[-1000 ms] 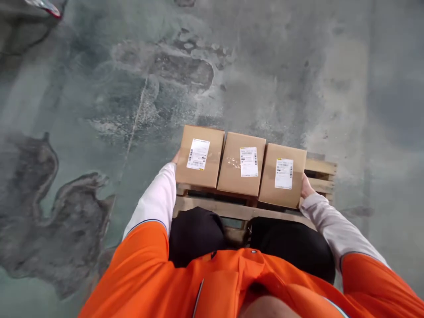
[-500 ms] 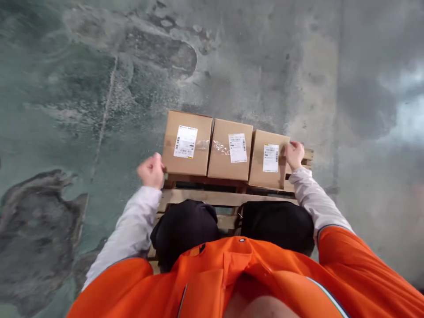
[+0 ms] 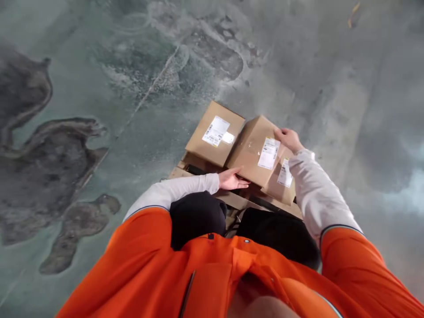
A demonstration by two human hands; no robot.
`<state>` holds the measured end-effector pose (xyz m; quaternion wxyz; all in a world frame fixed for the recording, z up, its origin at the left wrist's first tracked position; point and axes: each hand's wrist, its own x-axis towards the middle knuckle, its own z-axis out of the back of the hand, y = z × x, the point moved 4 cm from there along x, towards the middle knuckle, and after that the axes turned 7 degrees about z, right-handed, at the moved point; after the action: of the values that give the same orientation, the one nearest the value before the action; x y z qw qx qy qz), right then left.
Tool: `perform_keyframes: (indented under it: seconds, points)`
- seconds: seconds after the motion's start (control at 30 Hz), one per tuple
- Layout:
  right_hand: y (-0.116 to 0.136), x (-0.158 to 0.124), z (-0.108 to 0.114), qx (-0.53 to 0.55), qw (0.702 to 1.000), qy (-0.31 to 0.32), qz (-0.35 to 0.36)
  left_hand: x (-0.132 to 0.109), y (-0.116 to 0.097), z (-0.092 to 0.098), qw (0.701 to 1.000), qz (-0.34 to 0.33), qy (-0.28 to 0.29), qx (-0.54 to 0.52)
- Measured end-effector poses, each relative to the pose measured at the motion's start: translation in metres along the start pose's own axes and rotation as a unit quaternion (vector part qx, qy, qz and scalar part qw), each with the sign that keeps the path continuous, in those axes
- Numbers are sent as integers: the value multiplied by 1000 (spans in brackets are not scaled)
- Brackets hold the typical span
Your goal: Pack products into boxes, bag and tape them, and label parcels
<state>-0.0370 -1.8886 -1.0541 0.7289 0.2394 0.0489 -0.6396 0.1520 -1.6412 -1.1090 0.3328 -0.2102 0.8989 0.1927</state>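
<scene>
Three labelled cardboard boxes stand in a row on a wooden pallet (image 3: 234, 199). The middle box (image 3: 249, 148) is tilted and raised above its neighbours. My right hand (image 3: 289, 139) grips its upper right corner. Below its near edge, my left hand (image 3: 232, 179) lies with fingers spread, touching or just under the bottom left corner; the contact is partly hidden. The left box (image 3: 212, 119) rests flat, with a white label and shiny tape. Partly covered by the middle box and my right arm is the right box (image 3: 280, 187).
Around the pallet is a worn grey-green concrete floor (image 3: 132, 145) with dark patches and a pale crack line. My dark-clad knees (image 3: 198, 216) are at the pallet's near side. A small yellowish mark (image 3: 355, 9) shows on the floor at the upper right.
The middle box has been lifted and tilted. My right hand moved from the right box to it, and my left hand came in from the left, opening out. The view has turned.
</scene>
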Motion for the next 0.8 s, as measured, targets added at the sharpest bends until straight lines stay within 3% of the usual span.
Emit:
perform_keyframes:
  seconds: [0.1, 0.2, 0.3, 0.4, 0.5, 0.63, 0.73, 0.8]
  points:
    - [3, -18, 58, -5, 997, -82, -2, -30, -4, -31, 998, 18, 51, 24]
    - [27, -30, 109, -21, 984, -178, 5, -73, -16, -54, 993, 12, 86, 75]
    - [70, -33, 130, -35, 975, -217, 45, -121, -27, -58, 990, -38, 79, 112]
    - [117, -23, 115, -24, 972, -210, 101, -162, -34, -40, 988, -109, 23, 111]
    - [152, -6, 80, 13, 974, -174, 145, -187, -39, -15, 982, -169, -23, 81]
    - [181, 20, 41, 37, 976, -128, 170, -191, -44, 5, 983, -176, -38, 35]
    - [192, 38, 26, 15, 980, -100, 171, -185, -46, 18, 984, -170, -44, 18]
    - [191, 44, 22, 0, 983, -84, 164, -185, -46, 36, 984, -159, -54, 65]
